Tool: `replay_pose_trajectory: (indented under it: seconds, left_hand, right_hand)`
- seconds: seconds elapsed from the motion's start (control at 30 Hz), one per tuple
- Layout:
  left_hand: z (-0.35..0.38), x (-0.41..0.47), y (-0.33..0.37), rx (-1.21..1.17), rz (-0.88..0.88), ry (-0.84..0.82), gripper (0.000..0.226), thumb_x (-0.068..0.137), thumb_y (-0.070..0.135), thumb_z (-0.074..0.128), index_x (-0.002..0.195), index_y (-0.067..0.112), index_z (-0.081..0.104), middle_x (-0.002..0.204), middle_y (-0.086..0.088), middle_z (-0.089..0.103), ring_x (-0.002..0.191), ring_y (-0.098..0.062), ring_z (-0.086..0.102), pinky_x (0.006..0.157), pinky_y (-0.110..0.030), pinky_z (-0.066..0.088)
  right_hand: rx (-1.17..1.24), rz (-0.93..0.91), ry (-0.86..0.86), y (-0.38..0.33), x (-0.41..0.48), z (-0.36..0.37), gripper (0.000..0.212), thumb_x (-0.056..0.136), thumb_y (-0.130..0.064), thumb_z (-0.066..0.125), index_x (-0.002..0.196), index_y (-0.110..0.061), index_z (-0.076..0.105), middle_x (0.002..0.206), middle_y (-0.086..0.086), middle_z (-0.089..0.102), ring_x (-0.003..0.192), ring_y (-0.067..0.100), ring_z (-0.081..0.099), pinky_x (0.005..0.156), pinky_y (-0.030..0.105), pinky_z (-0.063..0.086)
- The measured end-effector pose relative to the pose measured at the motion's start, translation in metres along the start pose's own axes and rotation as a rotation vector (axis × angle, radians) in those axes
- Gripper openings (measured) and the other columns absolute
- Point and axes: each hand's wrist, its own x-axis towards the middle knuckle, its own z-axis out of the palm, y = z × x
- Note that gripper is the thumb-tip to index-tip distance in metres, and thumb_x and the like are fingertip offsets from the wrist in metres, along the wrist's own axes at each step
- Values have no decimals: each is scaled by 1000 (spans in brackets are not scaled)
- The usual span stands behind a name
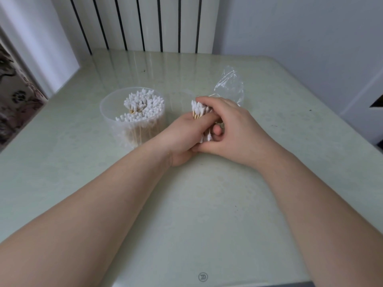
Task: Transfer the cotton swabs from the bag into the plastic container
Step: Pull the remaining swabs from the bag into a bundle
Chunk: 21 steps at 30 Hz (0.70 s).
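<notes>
Step in hand, as judged: squaring a bundle of swabs before it goes into the container.

Both hands are closed on the bundle. The left hand curls around the sticks from the near side. The right hand wraps over them from the far side, with its thumb tucked beneath.

To do the step well:
- Level the tips at one end.
- Hold the sticks parallel.
- Grip firmly enough that none slide out (loose sticks fan and scatter).
- Then stand the bundle upright and lower it into the gap among the swabs in the container.

Pose: the forearms converge over the table with the wrists low; whether they touch it cannot be told. The bundle's white tips point away and to the left.

The container stands just beside the left hand and is largely full. The bag lies crumpled just behind the right hand, and its contents cannot be told.
</notes>
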Motion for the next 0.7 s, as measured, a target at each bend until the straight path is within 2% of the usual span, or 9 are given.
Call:
replay_pose_trajectory:
  seconds: [0.1, 0.17, 0.23, 0.3, 0.43, 0.47, 0.57, 0.6, 0.7]
  left_hand:
    - [2, -2, 0, 47, 5, 2, 30, 106, 18, 50, 76, 12, 55, 64, 0, 58, 58, -10, 59, 51, -19, 48]
    - [2, -2, 0, 90, 14, 0, 26, 105, 15, 49, 81, 12, 56, 67, 0, 60, 62, -11, 60, 53, -18, 48]
    - [2, -1, 0, 86, 12, -24, 23, 104, 11, 48, 83, 12, 57, 68, 0, 61, 63, -10, 61, 55, -17, 49]
    - [1, -1, 0, 83, 16, -45, 22, 104, 10, 48, 84, 12, 57, 69, -1, 61, 65, -10, 62, 57, -17, 50]
    - [1, 0, -2, 135, 37, -23, 24, 105, 11, 48, 83, 10, 57, 68, -3, 62, 63, -12, 62, 55, -19, 50]
    - [1, 0, -3, 156, 44, -21, 24, 105, 11, 48, 82, 10, 57, 68, -3, 62, 63, -12, 62, 55, -20, 50]
    - [0, 1, -4, 180, 59, -24, 27, 104, 9, 48, 79, 11, 57, 66, -1, 61, 63, -11, 60, 56, -19, 48]
    - [1, 2, -4, 176, 60, -21, 28, 104, 9, 48, 78, 11, 56, 66, -1, 61, 62, -11, 60, 55, -19, 48]
    - [3, 2, -4, 81, 40, 45, 33, 105, 14, 50, 72, 13, 52, 59, 0, 52, 52, -10, 52, 48, -19, 44]
  right_hand:
    - [-5, -13, -65, -1, -1, 1, 115, 59, -42, 92, 155, -29, 29, 148, -14, 38, 131, 4, 41, 106, 16, 35]
    - [-21, -42, -35, -1, 0, 3, 100, 63, -36, 89, 150, -25, 40, 140, -11, 48, 126, 7, 47, 104, 18, 38]
    - [-34, -46, 8, 0, 1, 2, 81, 64, -29, 86, 139, -24, 53, 125, -11, 57, 113, 7, 53, 94, 11, 39]
    - [-32, -38, 19, 0, 1, 1, 75, 64, -28, 85, 134, -24, 56, 120, -11, 59, 107, 6, 54, 89, 7, 39]
    - [-14, 7, -72, -2, 0, 1, 104, 62, -41, 90, 151, -26, 38, 140, -13, 47, 128, 4, 44, 104, 16, 36]
    - [-21, 15, -80, -2, 1, 1, 103, 62, -41, 90, 150, -26, 38, 141, -12, 46, 127, 4, 44, 104, 16, 36]
    - [-35, -4, -28, -1, 1, 2, 76, 64, -35, 87, 131, -24, 54, 119, -14, 52, 109, 4, 50, 89, 10, 38]
    - [-30, 0, -26, -1, 0, 1, 73, 65, -34, 86, 129, -25, 55, 116, -16, 51, 106, 3, 50, 86, 9, 38]
    - [7, 39, -83, -1, -1, -1, 96, 63, -37, 89, 146, -27, 42, 128, -16, 46, 111, 0, 48, 91, 6, 38]
